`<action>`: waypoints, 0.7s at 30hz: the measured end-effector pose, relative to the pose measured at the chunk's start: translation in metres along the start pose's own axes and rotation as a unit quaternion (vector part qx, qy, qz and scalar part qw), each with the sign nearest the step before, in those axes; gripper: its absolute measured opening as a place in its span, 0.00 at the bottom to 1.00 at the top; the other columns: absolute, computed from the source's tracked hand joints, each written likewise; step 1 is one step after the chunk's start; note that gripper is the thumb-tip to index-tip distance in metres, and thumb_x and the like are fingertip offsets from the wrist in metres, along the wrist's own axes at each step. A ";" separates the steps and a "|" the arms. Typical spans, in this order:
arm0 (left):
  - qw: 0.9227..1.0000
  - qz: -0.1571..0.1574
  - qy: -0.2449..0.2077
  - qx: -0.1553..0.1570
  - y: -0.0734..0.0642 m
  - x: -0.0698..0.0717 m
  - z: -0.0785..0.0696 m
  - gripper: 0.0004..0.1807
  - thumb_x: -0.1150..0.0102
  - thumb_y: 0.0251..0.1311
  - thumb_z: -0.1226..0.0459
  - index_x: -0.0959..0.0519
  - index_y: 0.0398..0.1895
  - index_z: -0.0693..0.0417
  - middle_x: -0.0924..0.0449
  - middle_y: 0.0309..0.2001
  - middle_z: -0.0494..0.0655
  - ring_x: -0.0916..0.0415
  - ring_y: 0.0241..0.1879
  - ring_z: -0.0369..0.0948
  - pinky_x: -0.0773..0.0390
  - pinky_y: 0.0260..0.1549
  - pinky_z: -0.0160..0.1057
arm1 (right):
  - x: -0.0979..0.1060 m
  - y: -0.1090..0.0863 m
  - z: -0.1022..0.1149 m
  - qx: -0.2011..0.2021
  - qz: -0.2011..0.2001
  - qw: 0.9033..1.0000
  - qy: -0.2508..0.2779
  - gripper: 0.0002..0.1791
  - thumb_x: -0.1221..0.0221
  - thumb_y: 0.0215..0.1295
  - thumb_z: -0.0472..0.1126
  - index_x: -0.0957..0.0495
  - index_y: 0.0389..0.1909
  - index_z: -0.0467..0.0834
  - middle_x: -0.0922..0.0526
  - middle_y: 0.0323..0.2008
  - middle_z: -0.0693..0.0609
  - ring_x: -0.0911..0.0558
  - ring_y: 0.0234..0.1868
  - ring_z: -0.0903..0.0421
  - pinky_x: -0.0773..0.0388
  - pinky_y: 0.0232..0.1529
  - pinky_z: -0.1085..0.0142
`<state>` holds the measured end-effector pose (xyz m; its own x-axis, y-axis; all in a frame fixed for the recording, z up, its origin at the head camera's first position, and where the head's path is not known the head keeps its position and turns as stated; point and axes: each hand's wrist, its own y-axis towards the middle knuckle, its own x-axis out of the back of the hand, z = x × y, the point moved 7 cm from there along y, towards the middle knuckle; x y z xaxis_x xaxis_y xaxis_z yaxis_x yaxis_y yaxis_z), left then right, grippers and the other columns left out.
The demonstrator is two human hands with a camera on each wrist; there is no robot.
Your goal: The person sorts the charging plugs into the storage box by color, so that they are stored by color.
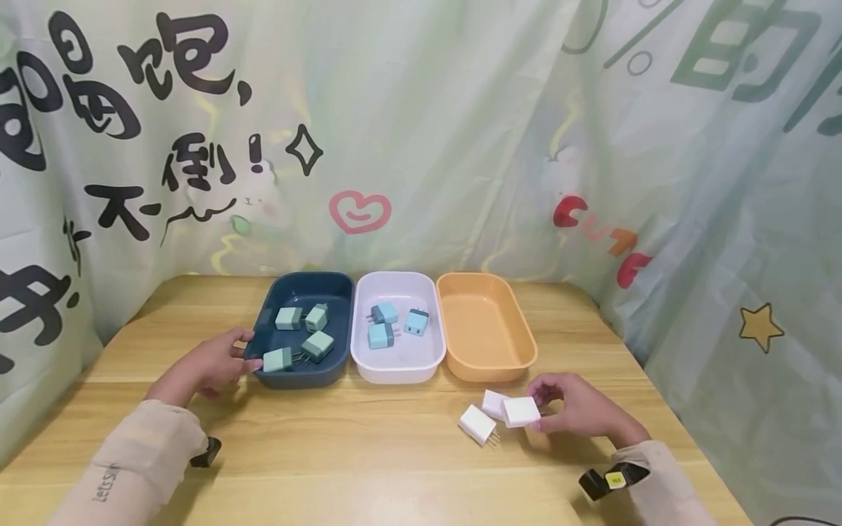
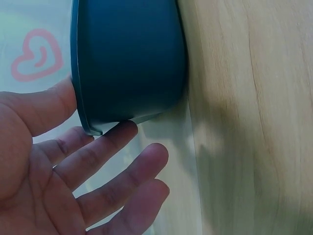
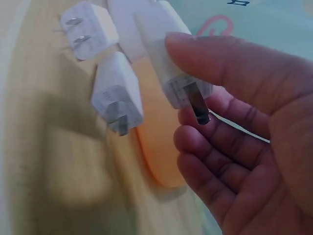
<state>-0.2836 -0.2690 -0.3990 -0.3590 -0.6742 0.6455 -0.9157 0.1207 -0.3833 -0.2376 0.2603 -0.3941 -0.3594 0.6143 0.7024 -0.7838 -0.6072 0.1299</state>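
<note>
My right hand pinches a white USB charger plug between thumb and fingers. In the right wrist view its metal prongs point down from the held charger. Two more white charger plugs lie on the table just left of that hand. At the near left corner of the dark blue tray, my left hand holds the rim lightly. In the left wrist view the thumb lies at the rim and a finger touches the wall, while the lower fingers are spread apart from it.
Several pale green chargers lie in the dark blue tray. Beside it, a white tray holds three light blue chargers. An orange tray stands at the row's right end. A printed curtain hangs behind the wooden table.
</note>
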 end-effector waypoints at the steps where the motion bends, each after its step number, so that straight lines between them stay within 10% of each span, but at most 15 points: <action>1: 1.000 0.000 0.000 0.000 0.000 0.000 0.000 0.41 0.40 0.65 0.56 0.50 0.70 0.65 0.43 0.65 0.77 0.26 0.49 0.63 0.20 0.27 0.52 | 0.002 0.001 0.000 -0.001 -0.004 1.000 -0.002 0.18 0.26 0.47 0.36 0.22 0.38 0.42 0.19 0.33 0.58 0.21 0.35 0.59 0.21 0.39 0.60; 21: 1.000 0.005 0.010 0.010 0.001 0.001 0.001 0.42 0.38 0.64 0.55 0.50 0.70 0.64 0.44 0.65 0.78 0.25 0.47 0.60 0.19 0.27 0.50 | 0.024 0.033 0.003 -0.042 -0.079 0.996 -0.027 0.20 0.25 0.47 0.40 0.23 0.38 0.41 0.21 0.33 0.55 0.21 0.37 0.51 0.24 0.43 0.58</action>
<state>-0.2849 -0.2703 -0.3991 -0.3722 -0.6581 0.6545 -0.9081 0.1126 -0.4033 -0.2704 0.2538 -0.3712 -0.2023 0.6695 0.7148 -0.8688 -0.4594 0.1845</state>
